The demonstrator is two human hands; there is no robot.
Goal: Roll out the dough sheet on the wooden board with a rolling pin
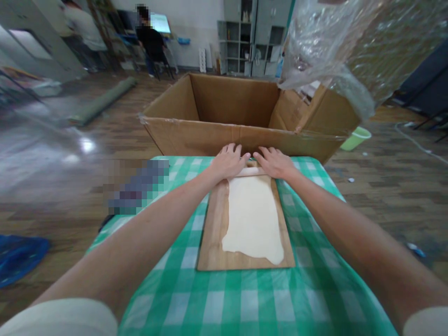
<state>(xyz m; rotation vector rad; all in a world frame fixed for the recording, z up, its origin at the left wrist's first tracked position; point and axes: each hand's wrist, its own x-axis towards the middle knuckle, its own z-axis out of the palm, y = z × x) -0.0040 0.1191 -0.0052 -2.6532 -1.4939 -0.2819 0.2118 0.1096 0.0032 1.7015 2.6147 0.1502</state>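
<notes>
A wooden rolling pin (251, 172) lies across the far end of a pale, flat sheet of dough (252, 214). My left hand (229, 162) rests on the pin's left end, palm down, with its fingers stretched forward. On the right end lies my right hand (275, 162), also palm down with fingers spread; the two thumbs point at each other and nearly meet. Under the dough is a wooden board (214, 233), bare along its left side. The dough has uneven edges and reaches close to the board's near edge. My palms hide the pin's ends.
A green-and-white checked cloth (217, 303) covers the table. Just beyond it stands a large open cardboard box (217, 135), with clear plastic wrap (325, 51) at its right. A pixelated object (140, 186) lies at the table's left edge. Two people are in the background.
</notes>
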